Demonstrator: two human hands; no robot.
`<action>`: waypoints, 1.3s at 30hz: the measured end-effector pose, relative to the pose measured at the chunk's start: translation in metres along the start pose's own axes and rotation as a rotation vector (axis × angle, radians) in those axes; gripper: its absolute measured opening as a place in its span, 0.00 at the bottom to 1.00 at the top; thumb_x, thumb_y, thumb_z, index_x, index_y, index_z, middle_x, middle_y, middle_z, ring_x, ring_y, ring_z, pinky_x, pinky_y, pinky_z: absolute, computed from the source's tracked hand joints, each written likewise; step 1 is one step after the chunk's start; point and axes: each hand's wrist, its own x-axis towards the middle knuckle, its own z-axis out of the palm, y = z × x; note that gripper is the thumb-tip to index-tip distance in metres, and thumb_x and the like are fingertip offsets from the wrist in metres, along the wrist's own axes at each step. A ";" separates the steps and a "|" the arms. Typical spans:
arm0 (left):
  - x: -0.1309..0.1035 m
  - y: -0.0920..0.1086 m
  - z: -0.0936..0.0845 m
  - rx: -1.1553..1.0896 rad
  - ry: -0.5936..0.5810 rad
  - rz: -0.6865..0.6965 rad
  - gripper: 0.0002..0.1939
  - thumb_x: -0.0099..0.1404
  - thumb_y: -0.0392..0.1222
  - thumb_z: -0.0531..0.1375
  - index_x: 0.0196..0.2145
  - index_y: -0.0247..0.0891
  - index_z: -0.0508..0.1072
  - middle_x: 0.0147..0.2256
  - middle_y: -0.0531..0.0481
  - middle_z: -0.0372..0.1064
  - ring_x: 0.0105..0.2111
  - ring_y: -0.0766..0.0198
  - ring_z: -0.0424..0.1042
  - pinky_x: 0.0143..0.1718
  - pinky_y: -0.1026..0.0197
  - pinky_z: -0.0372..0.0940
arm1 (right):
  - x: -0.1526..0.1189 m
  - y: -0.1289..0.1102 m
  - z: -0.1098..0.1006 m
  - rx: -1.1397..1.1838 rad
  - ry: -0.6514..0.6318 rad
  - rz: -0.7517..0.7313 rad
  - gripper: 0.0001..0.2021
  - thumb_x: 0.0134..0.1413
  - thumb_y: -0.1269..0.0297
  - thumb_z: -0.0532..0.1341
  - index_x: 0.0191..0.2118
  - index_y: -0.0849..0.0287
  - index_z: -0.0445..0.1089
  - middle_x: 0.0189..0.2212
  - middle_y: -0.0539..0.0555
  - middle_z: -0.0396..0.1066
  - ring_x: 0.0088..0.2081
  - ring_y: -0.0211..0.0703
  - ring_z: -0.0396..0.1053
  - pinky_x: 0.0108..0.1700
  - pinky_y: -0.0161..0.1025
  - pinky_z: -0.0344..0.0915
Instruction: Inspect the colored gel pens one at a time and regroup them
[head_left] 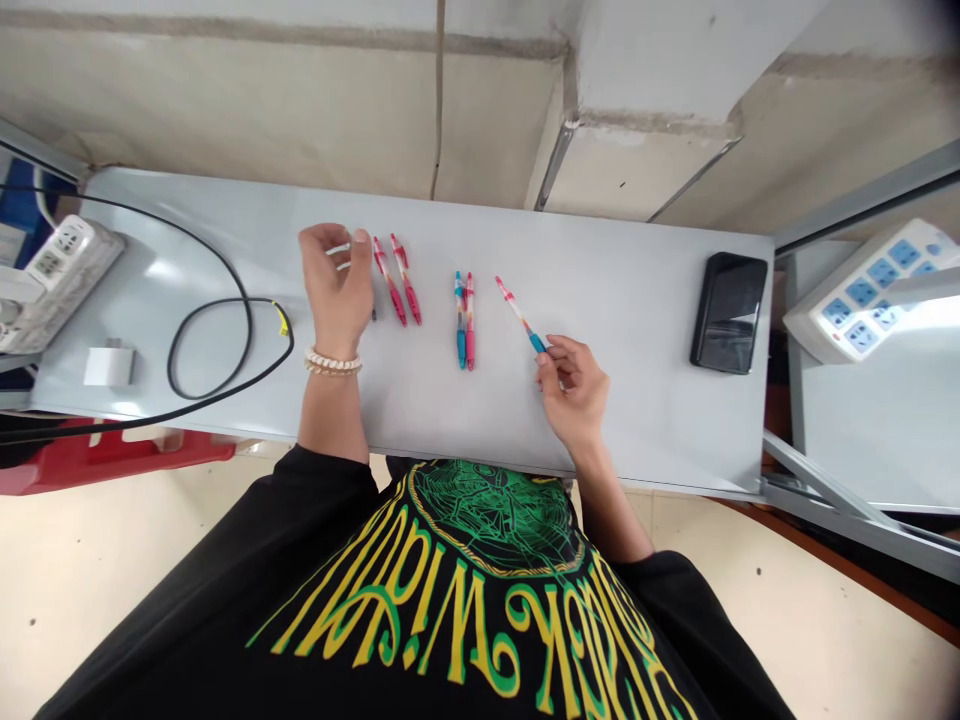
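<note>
Grey table (637, 330) with pens laid out in pairs: two red pens (397, 280) and a blue-and-red pair (465, 320). The right hand (574, 385) pinches the grip end of a single pen (517, 312), angled toward the row. The left hand (337, 275) curls around a whitish pen-like item beside the red pair, its far end hidden.

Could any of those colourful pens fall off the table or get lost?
Maybe. The right hand pinches the blue-tipped red and white pen only at its end, so it might slip. The left hand holds a small pale part that could drop and roll across the smooth grey table.
</note>
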 end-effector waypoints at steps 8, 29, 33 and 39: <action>-0.067 0.038 0.039 -0.681 -0.805 -0.146 0.24 0.63 0.57 0.75 0.48 0.40 0.81 0.44 0.43 0.84 0.46 0.54 0.85 0.46 0.55 0.81 | -0.005 -0.039 0.001 0.358 -0.125 0.007 0.11 0.69 0.54 0.66 0.46 0.55 0.80 0.29 0.47 0.74 0.23 0.31 0.67 0.22 0.32 0.63; -0.088 0.036 0.066 -0.739 -0.536 -0.357 0.14 0.72 0.52 0.69 0.37 0.39 0.75 0.37 0.50 0.83 0.41 0.60 0.86 0.39 0.65 0.81 | 0.008 -0.036 0.012 0.091 0.002 -0.239 0.08 0.72 0.58 0.63 0.49 0.50 0.80 0.40 0.52 0.79 0.36 0.40 0.79 0.38 0.41 0.82; -0.090 0.037 0.067 -0.736 -0.537 -0.384 0.14 0.73 0.52 0.68 0.37 0.40 0.75 0.37 0.51 0.82 0.41 0.61 0.86 0.40 0.65 0.81 | 0.008 -0.038 0.009 0.050 0.034 -0.271 0.10 0.70 0.57 0.65 0.53 0.50 0.78 0.43 0.54 0.79 0.40 0.43 0.80 0.37 0.43 0.83; -0.089 0.037 0.067 -0.749 -0.517 -0.391 0.14 0.72 0.52 0.69 0.37 0.40 0.75 0.36 0.52 0.82 0.40 0.62 0.86 0.39 0.66 0.81 | 0.008 -0.038 0.009 0.057 0.022 -0.304 0.09 0.69 0.61 0.66 0.51 0.46 0.80 0.51 0.55 0.77 0.49 0.48 0.80 0.49 0.52 0.83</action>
